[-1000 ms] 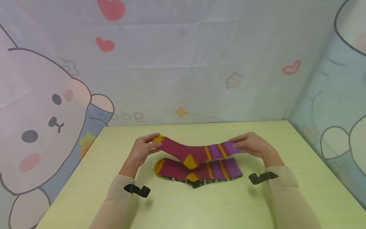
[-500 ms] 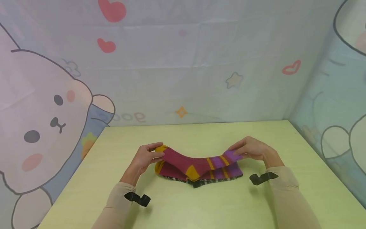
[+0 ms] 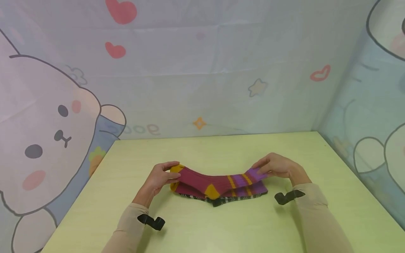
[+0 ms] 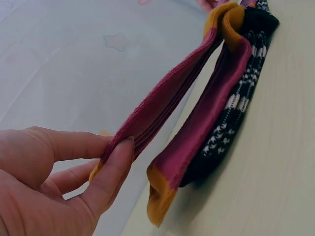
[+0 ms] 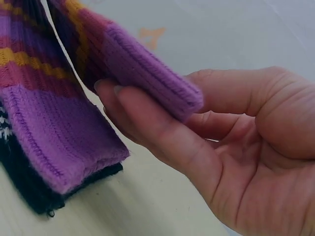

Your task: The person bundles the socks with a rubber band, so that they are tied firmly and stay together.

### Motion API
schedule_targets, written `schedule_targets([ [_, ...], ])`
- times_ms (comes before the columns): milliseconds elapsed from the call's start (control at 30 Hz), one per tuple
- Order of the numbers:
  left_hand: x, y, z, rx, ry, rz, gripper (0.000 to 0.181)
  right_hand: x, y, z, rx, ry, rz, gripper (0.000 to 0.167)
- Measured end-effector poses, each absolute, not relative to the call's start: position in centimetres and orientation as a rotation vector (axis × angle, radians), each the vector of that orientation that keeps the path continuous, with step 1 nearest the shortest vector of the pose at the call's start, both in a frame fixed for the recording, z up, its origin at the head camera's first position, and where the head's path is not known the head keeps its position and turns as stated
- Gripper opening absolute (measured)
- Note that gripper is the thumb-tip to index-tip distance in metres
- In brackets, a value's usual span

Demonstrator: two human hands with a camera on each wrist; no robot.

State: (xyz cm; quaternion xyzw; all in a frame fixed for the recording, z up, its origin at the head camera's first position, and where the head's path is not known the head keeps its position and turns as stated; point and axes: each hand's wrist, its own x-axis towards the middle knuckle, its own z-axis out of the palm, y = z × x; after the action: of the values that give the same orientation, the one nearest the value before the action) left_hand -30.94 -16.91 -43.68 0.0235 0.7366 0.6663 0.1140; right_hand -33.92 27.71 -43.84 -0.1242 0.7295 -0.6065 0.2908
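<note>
A maroon sock with mustard toe and heel and a striped purple cuff hangs between both hands. At its toe end my left hand pinches it between thumb and fingers. The purple cuff is pinched by my right hand. Beneath lies a matching sock, partly hidden in the head view, on top of black-and-white patterned sock fabric. In the wrist views a gap shows between the held sock's ends and the matching one; at the heel the two come close, and I cannot tell if they touch.
The pale yellow-green table carries the sock stack near its middle. Behind it hangs a cartoon-printed cloth backdrop. Black straps with small devices sit on both sleeved wrists.
Both hands have lowered the held sock toward the lower one and nearer to me, so it now covers much of it. Over the last half second the movement is slight.
</note>
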Motion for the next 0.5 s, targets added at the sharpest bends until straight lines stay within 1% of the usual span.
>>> schedule_targets([
  [500, -31.01, -17.4, -44.25, 0.115, 2.207, 1.816, 0.049, -33.55, 27.1, -43.9, -0.314, 2.079, -1.449, 0.034],
])
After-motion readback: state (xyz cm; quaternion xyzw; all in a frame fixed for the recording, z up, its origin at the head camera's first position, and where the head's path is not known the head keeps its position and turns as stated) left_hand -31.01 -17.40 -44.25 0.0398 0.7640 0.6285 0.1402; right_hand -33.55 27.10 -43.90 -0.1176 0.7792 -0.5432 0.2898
